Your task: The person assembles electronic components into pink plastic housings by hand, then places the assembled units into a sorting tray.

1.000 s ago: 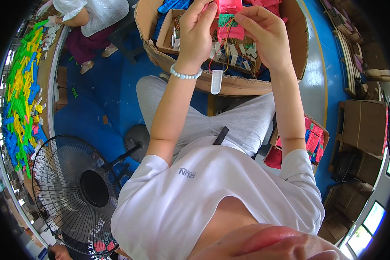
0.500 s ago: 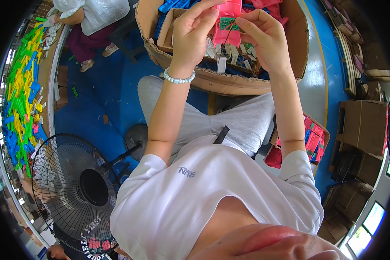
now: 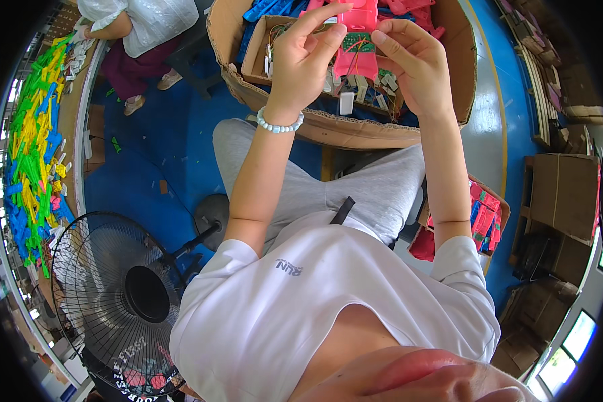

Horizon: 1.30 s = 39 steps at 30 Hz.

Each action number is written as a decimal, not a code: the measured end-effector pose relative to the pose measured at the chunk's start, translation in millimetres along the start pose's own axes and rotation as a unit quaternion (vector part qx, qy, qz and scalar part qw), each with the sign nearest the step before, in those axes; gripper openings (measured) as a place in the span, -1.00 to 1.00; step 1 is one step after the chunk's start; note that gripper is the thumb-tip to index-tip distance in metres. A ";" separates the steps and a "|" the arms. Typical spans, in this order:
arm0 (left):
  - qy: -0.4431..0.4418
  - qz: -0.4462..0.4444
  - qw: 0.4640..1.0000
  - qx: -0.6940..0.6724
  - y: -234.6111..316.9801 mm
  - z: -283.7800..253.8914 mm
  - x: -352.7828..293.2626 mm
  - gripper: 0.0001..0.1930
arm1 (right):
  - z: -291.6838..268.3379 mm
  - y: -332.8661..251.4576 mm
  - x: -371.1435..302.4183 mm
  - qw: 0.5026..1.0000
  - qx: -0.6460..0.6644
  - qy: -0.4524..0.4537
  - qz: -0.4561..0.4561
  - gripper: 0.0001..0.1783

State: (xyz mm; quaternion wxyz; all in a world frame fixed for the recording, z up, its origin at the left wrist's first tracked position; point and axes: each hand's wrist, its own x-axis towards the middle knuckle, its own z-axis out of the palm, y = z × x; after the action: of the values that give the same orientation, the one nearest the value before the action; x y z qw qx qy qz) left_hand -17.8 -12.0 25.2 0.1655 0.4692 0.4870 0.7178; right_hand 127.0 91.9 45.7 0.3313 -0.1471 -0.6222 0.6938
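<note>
Above the cardboard box, a pink plastic housing (image 3: 356,18) is between my two hands, with a green circuit board (image 3: 358,43) set in its middle. Thin red and dark wires cross the board and trail down over the lower pink part. My left hand (image 3: 306,57) grips the housing's left side, thumb near the board and index finger stretched along the upper part. At the board's right edge, the thumb and curled fingers of my right hand (image 3: 414,63) close on the housing. Below hangs or lies a small white block (image 3: 346,102); whether the wires join it, I cannot tell.
The large cardboard box (image 3: 342,137) holds blue and pink plastic parts and a smaller carton (image 3: 253,67) with white wired pieces. A box of pink parts (image 3: 486,218) stands by my right side. A fan (image 3: 117,295) is at the left, near a table heaped with coloured strips (image 3: 37,161). Someone sits far left (image 3: 157,27).
My hands and the pink housing have shifted slightly down and right. The wires now lie more visibly across the board and lower part.
</note>
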 end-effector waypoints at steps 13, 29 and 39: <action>0.008 0.012 0.998 0.065 4.1 13.2 -2.5 -0.71 | -14.6 15.9 1.1 0.997 0.045 0.052 -0.047 -0.79; -0.016 -0.067 0.932 -0.355 -26.2 21.8 -2.4 -0.62 | -33.0 36.2 13.1 0.994 0.099 0.014 -0.036 -0.86; -0.039 0.042 0.904 -0.424 0.5 26.5 32.4 -0.48 | -24.0 62.3 -17.5 0.986 -0.038 -0.158 0.048 -0.73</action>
State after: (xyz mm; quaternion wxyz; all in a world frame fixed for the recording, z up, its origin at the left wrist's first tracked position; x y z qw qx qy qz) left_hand -11.9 24.7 44.5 0.3377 0.4026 0.1101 0.8436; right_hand 137.5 98.7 -22.1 0.1893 -0.0778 -0.6850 0.6992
